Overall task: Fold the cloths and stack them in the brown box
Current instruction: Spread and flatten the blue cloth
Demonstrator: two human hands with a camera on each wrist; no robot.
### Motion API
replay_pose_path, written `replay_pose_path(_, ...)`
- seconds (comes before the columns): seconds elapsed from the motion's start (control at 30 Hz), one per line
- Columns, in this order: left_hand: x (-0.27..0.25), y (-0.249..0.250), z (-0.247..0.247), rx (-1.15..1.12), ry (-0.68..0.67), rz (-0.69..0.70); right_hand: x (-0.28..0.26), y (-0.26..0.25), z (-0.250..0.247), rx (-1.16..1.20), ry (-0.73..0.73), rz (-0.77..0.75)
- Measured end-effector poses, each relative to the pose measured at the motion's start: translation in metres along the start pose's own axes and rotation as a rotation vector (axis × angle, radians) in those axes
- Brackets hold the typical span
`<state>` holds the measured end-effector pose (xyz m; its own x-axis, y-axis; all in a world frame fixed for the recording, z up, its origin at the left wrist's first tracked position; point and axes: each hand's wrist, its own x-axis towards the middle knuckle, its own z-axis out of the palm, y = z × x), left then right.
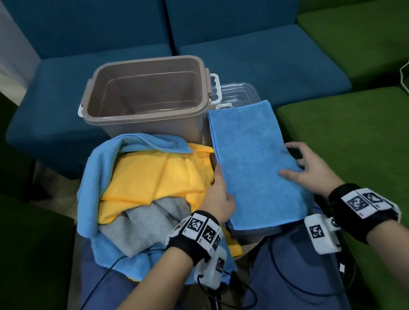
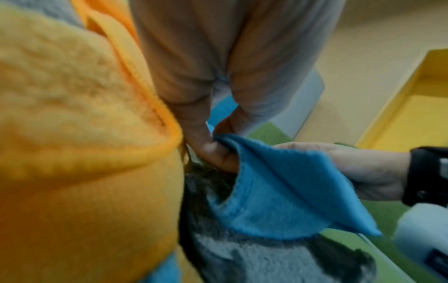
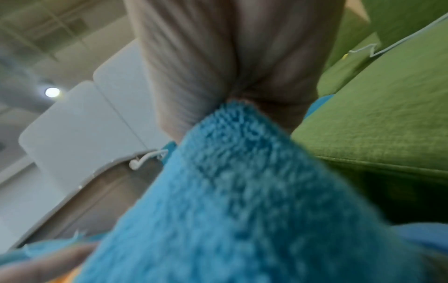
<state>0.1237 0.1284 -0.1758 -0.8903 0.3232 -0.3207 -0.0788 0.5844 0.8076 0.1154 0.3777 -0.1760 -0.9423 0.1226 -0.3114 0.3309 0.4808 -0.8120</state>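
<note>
- Three views, head view first: your blue cloth (image 1: pixel 253 164), folded to a long strip, lies lengthwise over your right knee, its far end beside the brown box (image 1: pixel 146 102).
- Box: open, nothing seen inside, straight ahead of your knees; a clear lid (image 1: pixel 238 93) lies behind its right side.
- Left hand (image 1: pixel 220 199): grasps the strip's left edge, thumb on top, probably to keep the layers aligned.
- Right hand (image 1: pixel 307 168): takes the right edge, thumb on top and fingers curled round under it, likely ready for the next fold.
- Pile (image 1: pixel 141 195): unfolded yellow, grey and blue cloths on your left knee, touching the box front, within reach.
- Seats: blue chairs (image 1: pixel 136 60) behind the box, green sofa (image 1: pixel 374 135) on your right.
- Left wrist view: thumb and finger pinch the blue hem; a grey cloth (image 2: pixel 278 262) lies beneath, yellow cloth (image 2: pixel 80 134) crowds the left.
- Right wrist view: blurred; blue pile meets your palm, so the grip itself is hidden here.
- Judgement: first cloth part-folded; none boxed yet.
</note>
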Motion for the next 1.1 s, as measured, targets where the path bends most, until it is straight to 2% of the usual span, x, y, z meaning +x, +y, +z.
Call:
replay_pose_path(0.13,-0.003,-0.009,0.011,0.020,0.002,-0.049,-0.012,0.000,0.002,-0.337,-0.093,0.106)
replay_pose_path(0.23,-0.007,-0.011,0.013,-0.006,-0.069,-0.053,-0.021,0.005,0.005,-0.298,-0.219,0.153)
replay_pose_path(0.33,-0.012,-0.013,0.012,0.032,-0.155,-0.086,-0.031,0.000,0.003,-0.269,-0.300,0.136)
replay_pose_path(0.5,-0.022,-0.013,0.022,0.151,-0.112,-0.054,-0.033,-0.004,0.006,-0.367,-0.144,0.131)
replay_pose_path(0.63,-0.029,-0.007,0.026,0.219,-0.071,-0.015,-0.035,0.001,0.015,-0.530,-0.144,0.156)
replay_pose_path(0.83,-0.026,-0.011,0.027,0.294,-0.060,-0.068,-0.042,0.000,0.017,-0.651,-0.104,0.128)
replay_pose_path(0.93,-0.030,-0.006,0.026,0.464,-0.064,-0.044,-0.050,0.004,0.019,-0.863,-0.035,-0.035)
replay_pose_path(1.0,-0.033,0.000,0.022,0.633,-0.048,0.071,-0.051,0.000,0.018,-0.871,-0.015,-0.151)
replay_pose_path(1.03,-0.033,0.003,0.020,0.666,-0.061,0.130,-0.051,-0.003,0.017,-0.816,-0.081,-0.170)
replay_pose_path(1.1,-0.032,0.005,0.016,0.667,-0.156,0.197,-0.052,-0.008,0.018,-0.711,-0.349,-0.133)
